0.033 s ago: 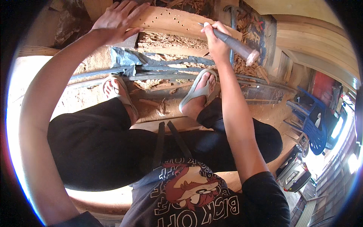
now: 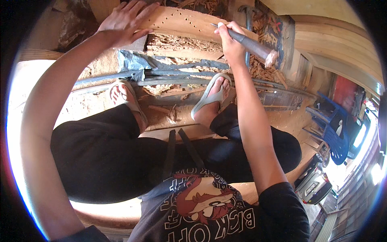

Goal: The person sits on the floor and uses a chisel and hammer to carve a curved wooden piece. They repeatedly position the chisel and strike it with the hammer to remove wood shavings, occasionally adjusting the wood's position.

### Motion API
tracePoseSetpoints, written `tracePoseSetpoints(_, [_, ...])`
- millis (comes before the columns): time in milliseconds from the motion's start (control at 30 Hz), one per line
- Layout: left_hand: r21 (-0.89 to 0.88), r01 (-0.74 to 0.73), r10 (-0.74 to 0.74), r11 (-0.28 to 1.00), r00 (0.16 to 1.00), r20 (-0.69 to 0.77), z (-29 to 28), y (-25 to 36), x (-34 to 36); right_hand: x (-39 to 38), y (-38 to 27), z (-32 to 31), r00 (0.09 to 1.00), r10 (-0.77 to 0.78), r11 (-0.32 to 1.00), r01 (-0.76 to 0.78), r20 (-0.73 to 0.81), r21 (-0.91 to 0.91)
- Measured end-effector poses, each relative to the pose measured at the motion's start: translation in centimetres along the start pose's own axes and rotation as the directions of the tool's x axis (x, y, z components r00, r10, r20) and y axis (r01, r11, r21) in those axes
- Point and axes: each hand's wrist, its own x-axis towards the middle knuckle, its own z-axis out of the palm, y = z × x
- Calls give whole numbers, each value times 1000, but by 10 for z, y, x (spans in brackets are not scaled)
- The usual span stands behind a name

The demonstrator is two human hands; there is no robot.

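A pale wooden board (image 2: pixel 187 24) lies across the far side of the work area, with several small dark holes in its face. My left hand (image 2: pixel 123 22) rests on the board's left end, fingers stretched out and spread, thumb near its close edge. Toward the other end, my right hand (image 2: pixel 232 42) is closed in a pencil-like grip around a chisel (image 2: pixel 252 46) with a thick dark handle and a frayed butt. Its thin tip points left, over the board; whether it touches the wood I cannot tell. A claw hammer (image 2: pixel 244 9) lies beyond, partly hidden by the board and my right hand.
Wood chips (image 2: pixel 264 74) litter the ground around the board. A piece of wood with a rough, chipped face (image 2: pixel 181 44) lies just nearer. Dark bars (image 2: pixel 173 76) run across before my sandalled feet. Stacked planks (image 2: pixel 330 36) and a blue plastic chair (image 2: pixel 336 133) stand at the right.
The chisel's butt end has shifted very slightly to the right, along with my right hand and forearm. My left hand and the board look unchanged.
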Motion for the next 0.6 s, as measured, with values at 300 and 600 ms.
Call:
tracePoseSetpoints(300, [106,62,-61,992,998,-16,17,-3,6,12,8,8,992,-4,999,10,-128,46])
tracePoseSetpoints(600, [72,65,-67,995,997,23,11,0,5,16,14,6,977,97,993,-84,-191,77])
